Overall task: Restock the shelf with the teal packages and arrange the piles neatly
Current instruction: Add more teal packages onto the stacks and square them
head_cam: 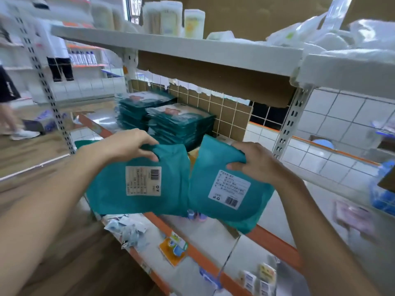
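Above front edge of white metal shelf [102,119]: two flat teal plastic packages (white labels up), edges touching. Left package [139,189] pinched by left grip [132,144]; right package [224,189] by right grip [254,161]. Toward back edge: two teal package piles [179,124].

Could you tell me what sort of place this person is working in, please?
Probably a retail shop: slotted metal shelving, piles of teal packages on it, and barcode labels on the two held packages.
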